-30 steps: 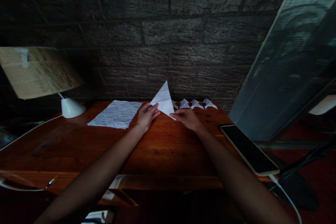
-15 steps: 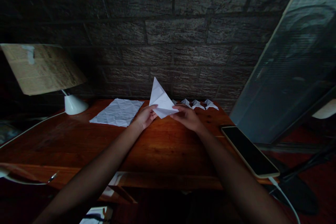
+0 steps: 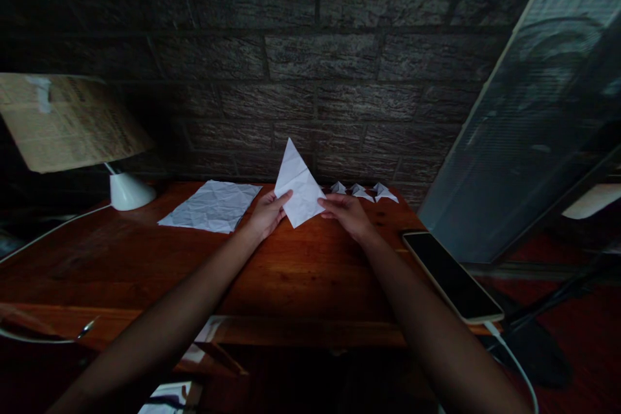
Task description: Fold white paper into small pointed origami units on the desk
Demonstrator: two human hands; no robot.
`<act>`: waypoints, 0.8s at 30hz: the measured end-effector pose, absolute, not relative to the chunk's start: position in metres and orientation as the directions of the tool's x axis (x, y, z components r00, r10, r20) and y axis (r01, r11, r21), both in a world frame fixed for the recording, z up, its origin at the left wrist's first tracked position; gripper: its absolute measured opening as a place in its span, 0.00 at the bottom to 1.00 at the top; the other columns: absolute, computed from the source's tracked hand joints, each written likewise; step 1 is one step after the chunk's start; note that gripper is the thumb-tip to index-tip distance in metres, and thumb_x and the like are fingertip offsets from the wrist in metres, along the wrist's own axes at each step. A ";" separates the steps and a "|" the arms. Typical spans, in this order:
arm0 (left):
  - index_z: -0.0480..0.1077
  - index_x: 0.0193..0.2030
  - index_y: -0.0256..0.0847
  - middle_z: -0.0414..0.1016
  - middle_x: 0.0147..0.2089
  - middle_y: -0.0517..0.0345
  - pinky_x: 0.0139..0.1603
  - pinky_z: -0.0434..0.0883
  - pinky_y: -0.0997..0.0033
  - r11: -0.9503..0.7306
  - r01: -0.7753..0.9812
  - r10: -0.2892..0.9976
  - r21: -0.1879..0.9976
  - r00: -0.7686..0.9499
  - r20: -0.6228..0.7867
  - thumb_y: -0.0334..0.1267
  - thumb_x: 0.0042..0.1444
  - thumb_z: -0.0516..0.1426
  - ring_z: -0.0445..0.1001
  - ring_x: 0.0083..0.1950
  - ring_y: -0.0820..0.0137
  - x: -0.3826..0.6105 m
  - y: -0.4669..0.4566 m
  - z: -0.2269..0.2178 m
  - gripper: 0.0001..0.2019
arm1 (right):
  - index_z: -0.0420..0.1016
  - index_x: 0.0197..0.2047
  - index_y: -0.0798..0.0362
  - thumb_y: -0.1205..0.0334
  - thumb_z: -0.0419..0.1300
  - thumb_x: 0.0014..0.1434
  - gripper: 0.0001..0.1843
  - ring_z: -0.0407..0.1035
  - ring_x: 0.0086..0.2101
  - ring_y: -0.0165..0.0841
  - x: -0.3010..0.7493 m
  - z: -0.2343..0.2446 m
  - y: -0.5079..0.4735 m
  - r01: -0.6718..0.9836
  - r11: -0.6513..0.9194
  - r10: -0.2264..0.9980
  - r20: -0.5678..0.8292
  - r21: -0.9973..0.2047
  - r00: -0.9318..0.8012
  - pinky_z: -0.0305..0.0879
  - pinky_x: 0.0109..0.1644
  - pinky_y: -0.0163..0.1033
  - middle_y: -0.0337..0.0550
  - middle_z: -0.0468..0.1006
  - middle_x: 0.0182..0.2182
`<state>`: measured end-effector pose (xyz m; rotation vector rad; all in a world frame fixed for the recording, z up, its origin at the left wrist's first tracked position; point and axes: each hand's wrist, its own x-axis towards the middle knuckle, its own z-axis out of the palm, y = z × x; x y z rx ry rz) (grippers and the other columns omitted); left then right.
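Observation:
A folded sheet of white paper, kite-shaped with its long point upward, is held up above the desk between both hands. My left hand pinches its left corner, thumb on the front face. At the right corner, my right hand grips it between thumb and fingers. Behind my right hand stand several small folded paper pieces in a row along the desk's back edge. Left of my hands lie creased white sheets of paper, flat on the wood.
The wooden desk meets a dark brick wall. A lamp with a papery shade is at the left. A phone with a white cable lies on the right edge, near my right forearm. A translucent panel leans at the right.
The folded paper's lower part has opened out from a raised flap into a flatter kite shape. Both hands keep hold of it at its sides. The view has shifted slightly.

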<state>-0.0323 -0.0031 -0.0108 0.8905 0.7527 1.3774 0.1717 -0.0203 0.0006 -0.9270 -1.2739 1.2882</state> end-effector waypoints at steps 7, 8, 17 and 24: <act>0.77 0.46 0.36 0.82 0.48 0.47 0.58 0.73 0.59 -0.014 -0.466 0.989 0.885 0.122 0.079 0.32 0.42 0.71 0.80 0.48 0.61 -0.028 -0.009 -0.009 0.22 | 0.82 0.33 0.54 0.54 0.75 0.43 0.16 0.74 0.29 0.26 0.170 -0.002 -0.021 -0.153 0.074 0.989 0.092 -0.986 -0.114 0.76 0.38 0.33 0.39 0.82 0.30; 0.77 0.46 0.36 0.82 0.48 0.47 0.59 0.73 0.59 -0.012 -0.463 0.987 0.886 0.137 0.086 0.31 0.41 0.72 0.80 0.48 0.61 -0.028 -0.009 -0.010 0.22 | 0.82 0.33 0.54 0.54 0.75 0.42 0.16 0.74 0.29 0.26 0.170 -0.002 -0.021 -0.153 0.073 0.990 0.090 -0.986 -0.111 0.76 0.38 0.33 0.39 0.82 0.30; 0.78 0.45 0.33 0.81 0.48 0.44 0.52 0.75 0.61 0.014 -0.428 0.985 0.904 0.160 0.061 0.32 0.41 0.71 0.81 0.44 0.61 -0.026 -0.009 -0.018 0.21 | 0.82 0.32 0.52 0.49 0.71 0.48 0.15 0.77 0.34 0.32 0.169 -0.006 -0.022 -0.044 0.148 0.976 0.153 -0.988 -0.155 0.76 0.39 0.37 0.39 0.83 0.34; 0.79 0.42 0.34 0.83 0.43 0.47 0.47 0.75 0.65 -0.035 -0.419 0.992 0.907 0.099 0.084 0.36 0.42 0.71 0.80 0.40 0.63 -0.021 -0.012 -0.015 0.18 | 0.82 0.33 0.53 0.48 0.70 0.49 0.17 0.76 0.35 0.31 0.168 -0.008 -0.022 -0.053 0.139 0.969 0.147 -0.989 -0.197 0.76 0.40 0.36 0.40 0.83 0.35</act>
